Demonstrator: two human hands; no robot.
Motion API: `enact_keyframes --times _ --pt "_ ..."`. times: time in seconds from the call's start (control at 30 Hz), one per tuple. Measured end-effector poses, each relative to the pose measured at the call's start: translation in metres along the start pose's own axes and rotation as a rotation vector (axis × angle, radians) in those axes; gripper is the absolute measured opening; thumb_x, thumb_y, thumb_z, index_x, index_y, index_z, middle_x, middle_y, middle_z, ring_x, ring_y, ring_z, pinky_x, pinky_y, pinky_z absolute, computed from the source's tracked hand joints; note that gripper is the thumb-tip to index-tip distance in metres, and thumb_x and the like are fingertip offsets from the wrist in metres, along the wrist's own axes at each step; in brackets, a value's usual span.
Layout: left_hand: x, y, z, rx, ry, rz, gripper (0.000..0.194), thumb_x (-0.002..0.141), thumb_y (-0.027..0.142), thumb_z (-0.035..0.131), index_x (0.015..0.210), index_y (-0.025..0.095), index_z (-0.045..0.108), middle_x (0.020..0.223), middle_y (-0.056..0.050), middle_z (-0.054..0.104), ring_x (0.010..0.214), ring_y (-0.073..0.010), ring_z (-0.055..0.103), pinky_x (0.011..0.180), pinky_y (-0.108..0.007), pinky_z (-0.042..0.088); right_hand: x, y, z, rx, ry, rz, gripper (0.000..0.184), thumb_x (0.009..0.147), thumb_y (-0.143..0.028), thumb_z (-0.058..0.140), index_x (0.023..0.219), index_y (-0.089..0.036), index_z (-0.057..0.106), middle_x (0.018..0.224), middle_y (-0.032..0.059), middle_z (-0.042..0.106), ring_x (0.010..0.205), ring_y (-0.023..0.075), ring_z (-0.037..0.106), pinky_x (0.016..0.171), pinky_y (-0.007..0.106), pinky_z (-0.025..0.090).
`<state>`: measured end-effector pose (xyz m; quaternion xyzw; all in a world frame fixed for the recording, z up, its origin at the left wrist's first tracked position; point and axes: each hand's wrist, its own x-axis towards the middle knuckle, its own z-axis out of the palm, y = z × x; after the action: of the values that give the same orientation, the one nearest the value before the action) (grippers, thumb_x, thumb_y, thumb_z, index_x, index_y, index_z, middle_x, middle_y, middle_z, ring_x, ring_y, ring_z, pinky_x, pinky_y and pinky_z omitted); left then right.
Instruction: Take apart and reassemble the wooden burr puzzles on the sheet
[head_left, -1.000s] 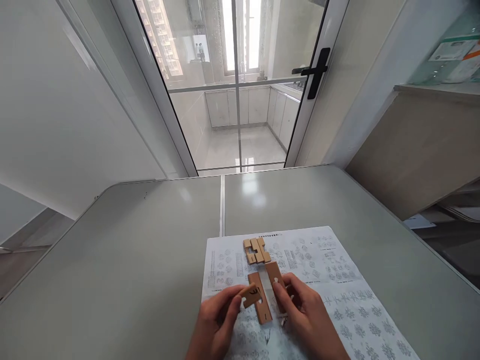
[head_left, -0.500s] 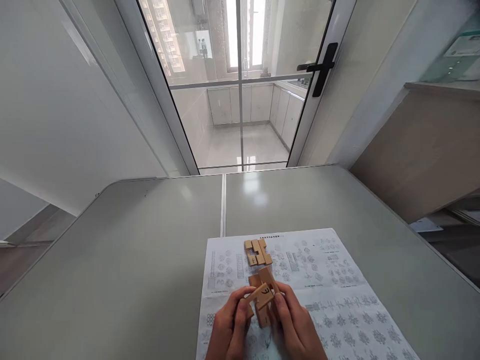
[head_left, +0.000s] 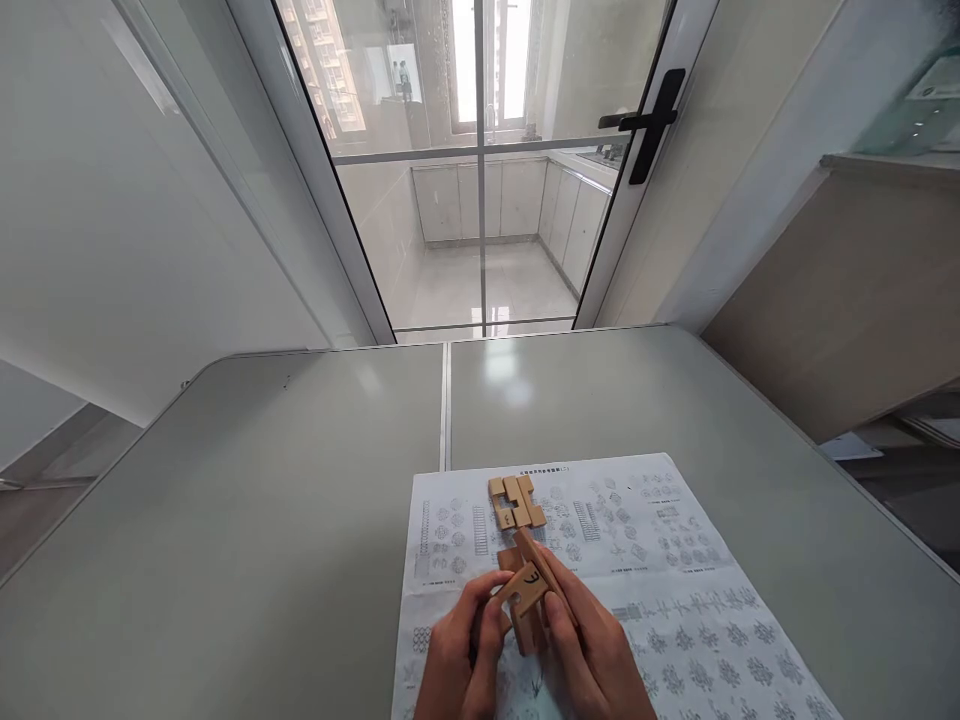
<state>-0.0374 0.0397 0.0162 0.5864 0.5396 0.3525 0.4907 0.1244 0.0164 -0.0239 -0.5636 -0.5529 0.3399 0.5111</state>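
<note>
My left hand (head_left: 463, 640) pinches a notched wooden puzzle piece (head_left: 529, 589), one end lost in my grip; a second block (head_left: 526, 634) beneath is mostly covered. A longer bar (head_left: 537, 556), partly hidden, is clasped in my right hand (head_left: 591, 635), over a printed sheet (head_left: 697, 610) cut off below.

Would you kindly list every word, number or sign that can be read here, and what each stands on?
Marked wooden piece: one dark sign, resembling "3" or "E"; I cannot tell which.
Light wooden pieces: a dark mark on one, too small to read.
Paper sheet: printed heading and captions, too small to read.
Label at upper right: too blurred to read.
</note>
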Motion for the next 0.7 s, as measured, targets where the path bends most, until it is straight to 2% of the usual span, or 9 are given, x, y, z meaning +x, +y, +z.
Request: enact_keyframes --times 0.17,0.27,0.33,0.47,0.6,0.7 --pt "-0.0001 -0.0019 0.0003 -0.006 0.021 -0.007 0.046 0.105 0.057 0.047 0.119 0.021 0.071 0.090 -0.006 0.077 0.075 -0.0207 0.067 0.075 -0.027 0.056 0.0006 0.0027 -0.0015 -0.038 -0.014 -0.068 0.045 0.112 -0.033 0.046 0.155 -0.026 0.055 0.152 0.0077 0.064 0.137 0.0254 0.064 0.110 0.035 0.057" --pt "-0.0004 -0.0009 0.0011 -0.009 0.029 -0.015 0.047 0.104 0.058 0.047 0.119 0.020 0.071 0.081 -0.005 0.074 0.072 -0.0210 0.066 0.078 -0.029 0.056 0.0021 0.0004 -0.0025 -0.052 -0.019 -0.090 0.045 0.112 -0.033 0.045 0.156 -0.026 0.054 0.150 0.0084 0.065 0.134 0.0258 0.066 0.107 0.034 0.059" --pt "-0.0005 0.0003 0.0013 -0.010 0.026 -0.024 0.047 0.104 0.058 0.047 0.120 0.020 0.071 0.077 -0.004 0.072 0.071 -0.0211 0.066 0.076 -0.029 0.056 0.0032 -0.0021 -0.0031 -0.055 -0.038 -0.098 0.046 0.112 -0.034 0.045 0.156 -0.026 0.054 0.143 0.0092 0.070 0.125 0.0251 0.072 0.100 0.032 0.063" --pt "-0.0007 0.0014 0.0018 -0.033 0.041 -0.012 0.046 0.105 0.058 0.046 0.120 0.022 0.070 0.092 -0.006 0.076 0.077 -0.0208 0.069 0.076 -0.028 0.056 0.0041 -0.0054 -0.0036 -0.048 -0.082 -0.080 0.047 0.111 -0.034 0.046 0.157 -0.029 0.053 0.127 0.0080 0.076 0.102 0.0206 0.078 0.086 0.025 0.065" --pt "-0.0012 -0.0001 0.0036 -0.060 0.052 -0.052 0.045 0.104 0.060 0.046 0.120 0.023 0.066 0.094 -0.006 0.076 0.074 -0.0193 0.067 0.072 -0.027 0.055 0.0031 -0.0049 -0.0035 -0.036 -0.089 -0.079 0.047 0.111 -0.036 0.046 0.158 -0.029 0.052 0.123 0.0081 0.076 0.098 0.0203 0.078 0.086 0.025 0.064" --pt "-0.0019 -0.0006 0.0046 -0.118 0.053 -0.082 0.047 0.103 0.063 0.048 0.122 0.023 0.063 0.098 -0.006 0.076 0.076 -0.0191 0.068 0.075 -0.028 0.056 0.0025 -0.0045 -0.0037 -0.024 -0.100 -0.075 0.048 0.111 -0.038 0.046 0.158 -0.028 0.052 0.117 0.0083 0.077 0.091 0.0203 0.077 0.082 0.026 0.065"
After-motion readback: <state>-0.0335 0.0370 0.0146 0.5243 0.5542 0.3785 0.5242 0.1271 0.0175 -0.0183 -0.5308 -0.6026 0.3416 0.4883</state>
